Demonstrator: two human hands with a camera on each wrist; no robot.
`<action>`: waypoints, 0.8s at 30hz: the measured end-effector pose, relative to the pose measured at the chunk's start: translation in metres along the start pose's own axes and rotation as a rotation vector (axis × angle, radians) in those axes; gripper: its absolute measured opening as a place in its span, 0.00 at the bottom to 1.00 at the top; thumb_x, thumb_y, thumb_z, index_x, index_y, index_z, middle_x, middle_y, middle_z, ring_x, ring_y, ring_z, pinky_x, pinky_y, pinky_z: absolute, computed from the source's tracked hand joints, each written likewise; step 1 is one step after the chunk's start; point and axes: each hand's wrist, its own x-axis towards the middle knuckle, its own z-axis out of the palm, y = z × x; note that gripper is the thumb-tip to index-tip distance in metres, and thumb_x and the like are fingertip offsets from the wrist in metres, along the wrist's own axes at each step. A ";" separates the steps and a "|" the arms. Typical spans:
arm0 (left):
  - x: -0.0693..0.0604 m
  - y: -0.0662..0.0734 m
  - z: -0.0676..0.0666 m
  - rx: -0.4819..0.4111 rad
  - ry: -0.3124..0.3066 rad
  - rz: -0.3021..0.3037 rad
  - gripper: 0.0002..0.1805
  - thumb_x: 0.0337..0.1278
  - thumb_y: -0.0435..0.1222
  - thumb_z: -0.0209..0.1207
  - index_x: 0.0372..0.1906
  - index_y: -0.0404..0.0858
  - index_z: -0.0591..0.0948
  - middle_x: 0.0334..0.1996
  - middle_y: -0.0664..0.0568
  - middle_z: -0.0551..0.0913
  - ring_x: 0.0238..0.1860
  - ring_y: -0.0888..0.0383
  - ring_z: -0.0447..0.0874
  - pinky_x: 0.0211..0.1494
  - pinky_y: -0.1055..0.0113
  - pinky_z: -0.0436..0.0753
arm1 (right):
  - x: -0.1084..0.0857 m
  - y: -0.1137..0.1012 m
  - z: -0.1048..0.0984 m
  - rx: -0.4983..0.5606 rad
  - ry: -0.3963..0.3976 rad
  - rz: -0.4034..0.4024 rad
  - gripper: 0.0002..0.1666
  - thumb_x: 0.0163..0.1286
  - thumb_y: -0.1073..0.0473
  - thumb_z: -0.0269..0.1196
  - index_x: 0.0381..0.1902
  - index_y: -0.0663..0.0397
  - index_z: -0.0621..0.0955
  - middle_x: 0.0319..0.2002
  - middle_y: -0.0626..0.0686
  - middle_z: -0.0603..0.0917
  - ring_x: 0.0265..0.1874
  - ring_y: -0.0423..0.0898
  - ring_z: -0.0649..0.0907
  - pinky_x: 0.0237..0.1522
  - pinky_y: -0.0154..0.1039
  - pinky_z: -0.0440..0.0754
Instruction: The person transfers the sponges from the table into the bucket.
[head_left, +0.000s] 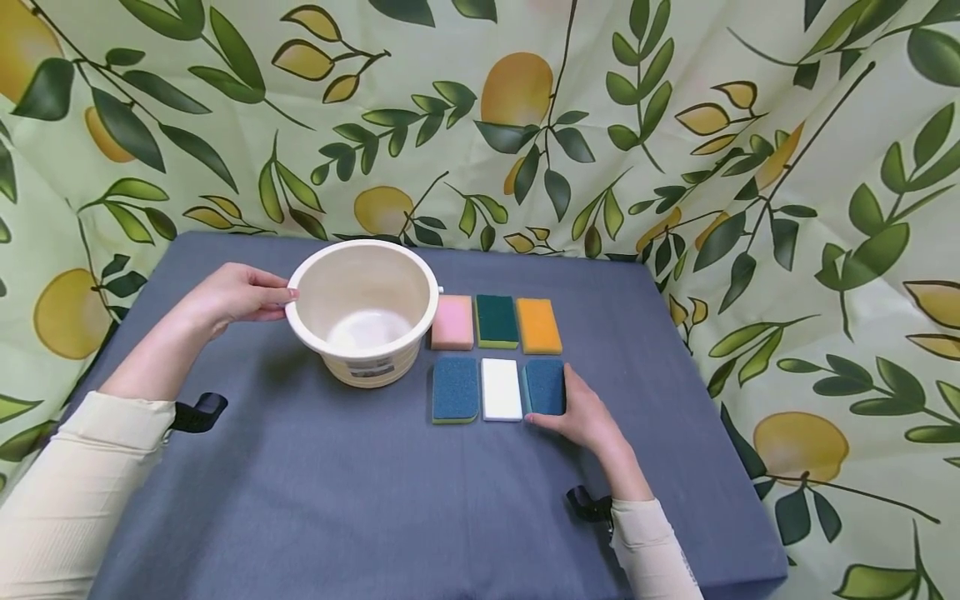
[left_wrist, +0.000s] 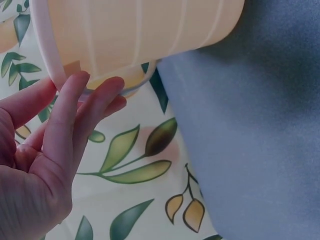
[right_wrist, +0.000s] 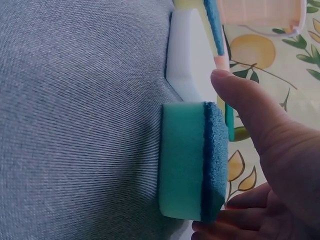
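My left hand (head_left: 238,296) pinches the left rim of a cream plastic bucket (head_left: 348,354) between thumb and fingers. In the left wrist view, its handle hangs by the fingertips (left_wrist: 115,86). The inside of the bucket shows only its pale bottom. Around a blue-topped sponge (head_left: 545,387), at the front right of two rows, my right hand (head_left: 588,415) is spread. The right wrist view shows that sponge's green body (right_wrist: 182,160) on the cloth. There the thumb (right_wrist: 235,87) stands apart from it, while the other fingers lie by its opposite end.
Beside the right hand lie a white sponge (head_left: 501,389) and another blue-topped sponge (head_left: 455,389). Behind them are a pink sponge (head_left: 452,322), a dark green-topped sponge (head_left: 497,320) and an orange sponge (head_left: 539,326). A blue-grey cloth (head_left: 337,500) covers the table; lemon-print fabric (head_left: 450,75) hangs behind.
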 end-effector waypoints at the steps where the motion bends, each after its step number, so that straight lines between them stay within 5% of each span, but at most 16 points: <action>1: 0.000 0.000 0.000 0.000 0.001 0.001 0.31 0.67 0.39 0.60 0.63 0.19 0.68 0.47 0.39 0.81 0.34 0.64 0.84 0.41 0.69 0.86 | 0.000 0.000 0.001 -0.001 0.005 0.000 0.70 0.52 0.40 0.75 0.73 0.73 0.48 0.70 0.71 0.59 0.64 0.64 0.68 0.65 0.60 0.68; 9: -0.002 0.000 0.001 -0.006 0.002 0.006 0.30 0.67 0.38 0.59 0.63 0.18 0.68 0.49 0.36 0.80 0.32 0.66 0.83 0.41 0.69 0.86 | 0.000 0.000 0.007 -0.004 0.025 0.021 0.71 0.51 0.42 0.76 0.74 0.74 0.48 0.71 0.72 0.58 0.66 0.65 0.66 0.66 0.60 0.65; 17: -0.002 0.001 0.001 -0.019 0.005 -0.005 0.30 0.67 0.37 0.59 0.63 0.18 0.68 0.40 0.48 0.83 0.31 0.67 0.82 0.40 0.71 0.85 | 0.002 0.000 0.011 -0.018 0.058 0.046 0.69 0.52 0.43 0.75 0.73 0.74 0.49 0.69 0.73 0.60 0.64 0.65 0.67 0.65 0.60 0.67; 24: -0.002 0.002 0.001 -0.018 0.008 -0.008 0.31 0.67 0.38 0.60 0.63 0.18 0.68 0.41 0.46 0.83 0.32 0.66 0.83 0.40 0.71 0.85 | 0.002 0.000 0.012 -0.023 0.061 0.054 0.68 0.53 0.42 0.75 0.73 0.74 0.49 0.68 0.74 0.60 0.63 0.66 0.68 0.64 0.61 0.68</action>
